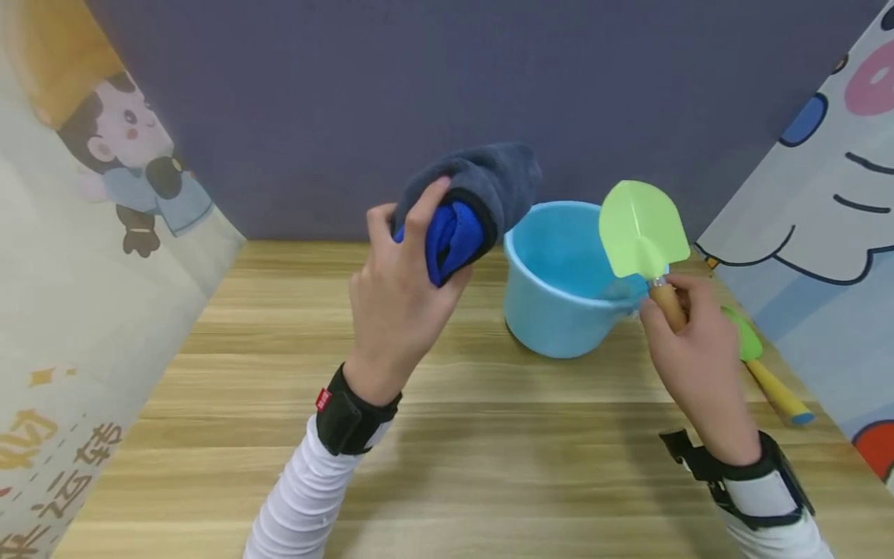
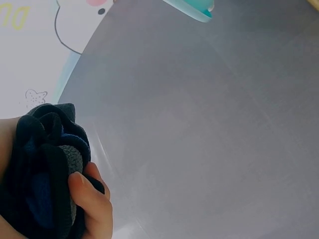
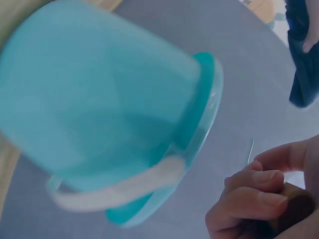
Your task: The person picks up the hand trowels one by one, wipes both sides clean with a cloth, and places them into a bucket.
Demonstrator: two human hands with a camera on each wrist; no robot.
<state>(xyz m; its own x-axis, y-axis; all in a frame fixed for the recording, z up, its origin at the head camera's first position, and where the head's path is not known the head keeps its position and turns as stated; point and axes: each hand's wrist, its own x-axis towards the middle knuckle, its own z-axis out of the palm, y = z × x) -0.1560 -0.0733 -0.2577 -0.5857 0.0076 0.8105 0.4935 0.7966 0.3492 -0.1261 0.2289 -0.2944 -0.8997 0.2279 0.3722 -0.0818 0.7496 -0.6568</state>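
Note:
My left hand (image 1: 405,303) grips a bunched grey-and-blue cloth (image 1: 489,182) with black edging, held up in the air left of the bucket. In the left wrist view, the thumb and fingers curl round the folded cloth (image 2: 50,169). A small shovel (image 1: 642,225) with a light green blade and wooden handle is held upright in my right hand (image 1: 698,349), at the right side of the bucket. Its handle (image 3: 296,204) is wrapped by curled fingers in the right wrist view. The light blue bucket (image 1: 552,318) stands on the table, its pale handle (image 3: 124,186) hanging down outside.
A second green shovel (image 1: 771,388) with a yellow, blue-tipped handle lies on the wooden table (image 1: 230,435) along the right edge. A dark grey panel (image 1: 335,109) rises behind the table. Printed cartoon panels stand left (image 1: 70,272) and right (image 1: 824,256).

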